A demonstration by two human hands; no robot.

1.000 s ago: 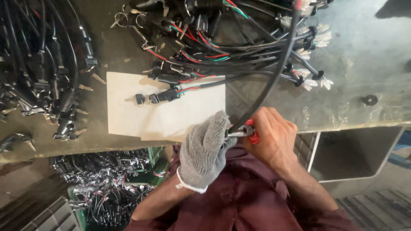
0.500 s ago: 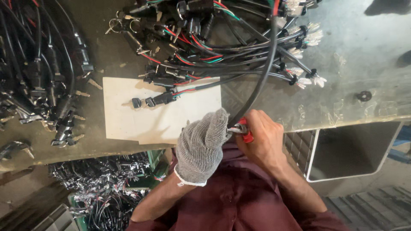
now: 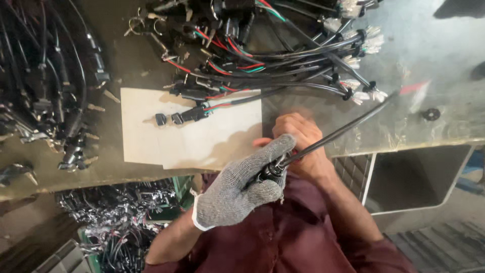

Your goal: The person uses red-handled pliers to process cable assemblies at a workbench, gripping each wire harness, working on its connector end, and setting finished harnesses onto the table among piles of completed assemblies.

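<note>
My left hand [image 3: 237,189], in a grey knitted glove, is closed around the connector end of a black cable [image 3: 348,126] at the table's front edge. My bare right hand [image 3: 303,146] sits right behind the glove with its fingers curled about the same cable. The cable runs up and to the right over the table, and its far end is a red blur [image 3: 414,88]. A white sheet [image 3: 192,141] lies on the table just left of my hands. A short black connector lead with red and green wires [image 3: 187,116] rests on the sheet.
A tangle of black harnesses with white plugs [image 3: 303,50] covers the table's far middle. More black cables [image 3: 45,86] are heaped at the left. Below the table edge, a bin of cables [image 3: 116,217] stands at the left and a metal box frame [image 3: 419,177] at the right.
The black cable, which ran up toward the harness pile, has swung out to the right. The red-handled tool seen at my right hand is no longer visible. Both hands shifted slightly.
</note>
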